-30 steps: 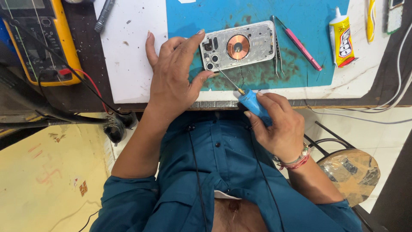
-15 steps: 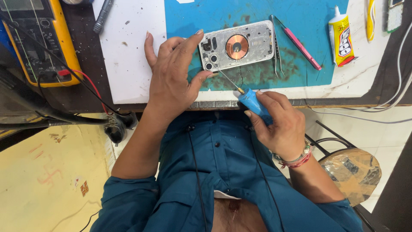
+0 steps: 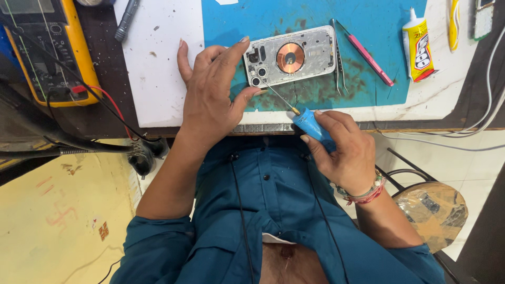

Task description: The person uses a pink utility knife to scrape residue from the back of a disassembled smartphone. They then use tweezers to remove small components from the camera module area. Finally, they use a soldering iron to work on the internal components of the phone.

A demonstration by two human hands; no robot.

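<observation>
1. Nearest the body, both forearms come out of rolled teal sleeves and angle up toward the bench [image 3: 173, 129] edge, elbows tucked close to the chest.
2. The right hand [image 3: 347, 152] sits just off the bench edge, wrist bent back, a beaded band around it. Its grip is closed on the blue handle of a small screwdriver [image 3: 310, 125], thumb on top, fingers curled beneath.
3. The screwdriver's thin metal shaft slants up and to the left, its tip reaching the lower corner of the opened phone back [image 3: 290, 57], near the camera holes.
4. The left hand [image 3: 213, 100] lies palm down across the bench edge, fingers spread. Its grip is loose, not clenched: the forefinger rests against the phone back's left end and the thumb presses near its lower corner, just beside the screwdriver tip, steadying the part.
5. The phone back lies flat on the blue mat [image 3: 368, 26], slightly tilted, with a copper coil ring in its middle.
6. Just to its right lie metal tweezers [image 3: 336, 55], then a pink tool [image 3: 370, 56], both on the mat.
7. Farther right, a yellow glue tube [image 3: 418, 47] lies on the white surface.
8. At the far left corner sits a yellow multimeter [image 3: 44, 50] with its red and black leads trailing off.
</observation>
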